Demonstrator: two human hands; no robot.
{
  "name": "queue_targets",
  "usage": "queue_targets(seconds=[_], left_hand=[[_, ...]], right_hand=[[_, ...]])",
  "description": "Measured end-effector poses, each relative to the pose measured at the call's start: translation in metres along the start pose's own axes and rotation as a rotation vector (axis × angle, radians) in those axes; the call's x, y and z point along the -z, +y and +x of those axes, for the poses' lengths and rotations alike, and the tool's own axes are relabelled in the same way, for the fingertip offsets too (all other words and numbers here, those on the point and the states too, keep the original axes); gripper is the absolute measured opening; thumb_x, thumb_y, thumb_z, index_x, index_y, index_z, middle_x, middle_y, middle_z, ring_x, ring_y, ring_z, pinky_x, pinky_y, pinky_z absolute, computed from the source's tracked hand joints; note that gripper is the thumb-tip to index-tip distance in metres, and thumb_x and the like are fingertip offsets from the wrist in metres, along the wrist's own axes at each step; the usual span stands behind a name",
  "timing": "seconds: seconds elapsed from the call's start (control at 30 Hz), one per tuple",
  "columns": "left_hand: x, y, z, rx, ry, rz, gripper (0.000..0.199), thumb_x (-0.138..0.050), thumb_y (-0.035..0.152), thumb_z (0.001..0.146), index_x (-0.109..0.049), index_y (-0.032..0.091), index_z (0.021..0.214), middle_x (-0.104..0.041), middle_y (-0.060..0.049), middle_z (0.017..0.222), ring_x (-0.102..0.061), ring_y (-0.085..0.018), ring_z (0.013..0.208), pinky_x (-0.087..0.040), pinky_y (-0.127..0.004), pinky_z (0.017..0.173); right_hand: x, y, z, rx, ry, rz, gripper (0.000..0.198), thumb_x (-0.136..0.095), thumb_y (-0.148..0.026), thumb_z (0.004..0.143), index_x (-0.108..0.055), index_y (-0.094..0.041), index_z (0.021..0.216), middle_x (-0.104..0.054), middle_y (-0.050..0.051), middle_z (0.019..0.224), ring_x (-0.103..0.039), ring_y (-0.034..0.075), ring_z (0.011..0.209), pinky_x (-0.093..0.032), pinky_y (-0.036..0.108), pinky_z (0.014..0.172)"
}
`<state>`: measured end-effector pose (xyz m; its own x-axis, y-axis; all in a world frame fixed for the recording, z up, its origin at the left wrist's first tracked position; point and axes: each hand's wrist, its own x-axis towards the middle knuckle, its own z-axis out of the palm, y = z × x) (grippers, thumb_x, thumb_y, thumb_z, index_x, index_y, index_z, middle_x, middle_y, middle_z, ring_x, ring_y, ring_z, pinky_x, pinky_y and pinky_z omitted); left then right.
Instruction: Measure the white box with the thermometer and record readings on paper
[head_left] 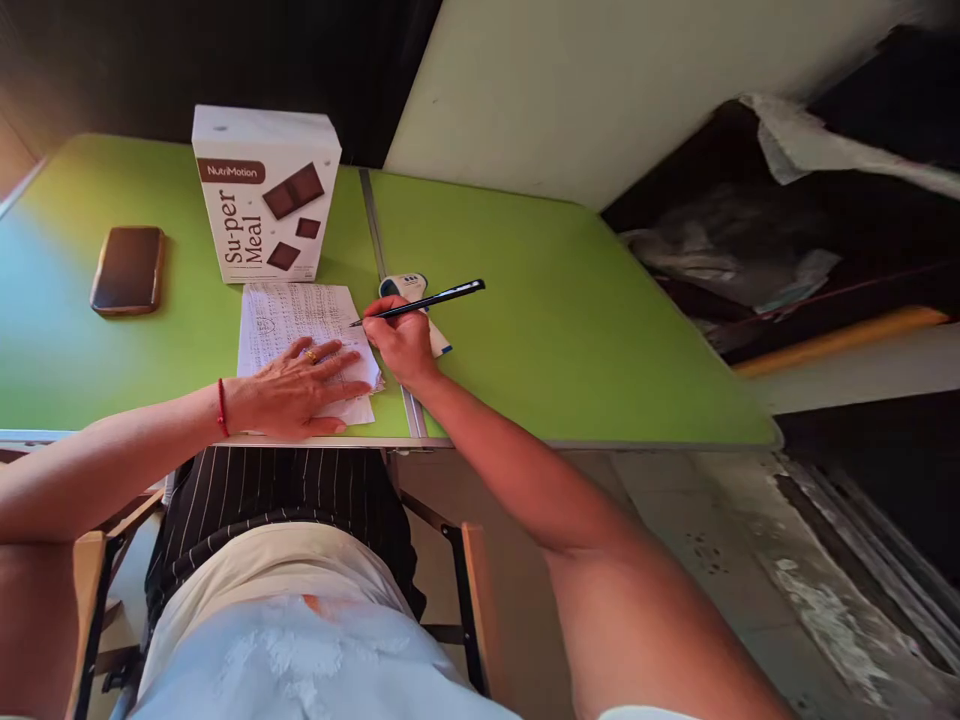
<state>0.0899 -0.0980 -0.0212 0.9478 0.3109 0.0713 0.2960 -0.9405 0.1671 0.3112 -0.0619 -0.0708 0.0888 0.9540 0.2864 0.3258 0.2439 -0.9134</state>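
Table: green folding top (570, 300), metal seam (373, 225) down the middle.
Wall: pale cream panel (600, 90) behind; dark at left.
Floor: grey concrete (750, 560), stained, scuffed.
Right side: crumpled sheeting (735, 250) in shadow.
Light: bright daylight across tabletop.

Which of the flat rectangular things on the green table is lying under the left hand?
The white handwritten paper sheet: the left hand presses on it, while the brown phone lies apart, far left.

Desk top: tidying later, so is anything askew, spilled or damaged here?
Nothing spilled. The paper under the left hand has a crumpled near-right corner. The box stands upright; the phone lies flat.
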Motion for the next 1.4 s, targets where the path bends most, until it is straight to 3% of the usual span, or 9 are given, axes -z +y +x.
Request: queue_targets(seconds=[0.13,0.33,0.93,1.4], left_hand=[[0.004,0.000,0.002,-0.051,0.016,0.032,0.056,-0.050,0.047,0.104,-0.052,0.019,0.151,-0.053,-0.021,0.155,-0.043,-0.039,0.151,-0.038,-0.057,0.122],[0.000,-0.003,0.005,-0.061,0.002,0.048,0.059,-0.051,0.049,0.103,-0.052,0.015,0.151,-0.051,-0.023,0.155,-0.043,-0.041,0.151,-0.038,-0.060,0.121],[-0.001,-0.005,0.007,-0.050,-0.012,0.049,0.060,-0.053,0.051,0.103,-0.053,0.017,0.153,-0.050,-0.022,0.158,-0.042,-0.042,0.151,-0.038,-0.059,0.121],[-0.001,-0.006,0.007,-0.057,-0.007,0.062,0.059,-0.053,0.051,0.103,-0.054,0.017,0.151,-0.051,-0.023,0.157,-0.043,-0.041,0.150,-0.039,-0.059,0.120]], right_hand=[[-0.003,-0.008,-0.003,0.012,0.035,-0.085,0.016,-0.066,-0.029,0.076,-0.052,-0.026,0.069,-0.052,-0.005,0.061,-0.052,0.015,0.063,-0.050,0.032,0.065],[-0.005,-0.012,-0.002,0.039,-0.019,-0.126,0.019,-0.063,-0.021,0.079,-0.050,-0.026,0.066,-0.052,-0.005,0.062,-0.053,0.015,0.065,-0.049,0.032,0.069],[-0.005,-0.002,0.001,0.094,-0.063,-0.142,0.019,-0.065,-0.030,0.079,-0.049,-0.026,0.068,-0.052,-0.005,0.062,-0.050,0.015,0.064,-0.048,0.032,0.066],[-0.006,-0.001,0.002,0.093,-0.024,-0.154,0.018,-0.063,-0.021,0.075,-0.048,-0.025,0.067,-0.051,-0.006,0.061,-0.050,0.014,0.063,-0.046,0.032,0.065]])
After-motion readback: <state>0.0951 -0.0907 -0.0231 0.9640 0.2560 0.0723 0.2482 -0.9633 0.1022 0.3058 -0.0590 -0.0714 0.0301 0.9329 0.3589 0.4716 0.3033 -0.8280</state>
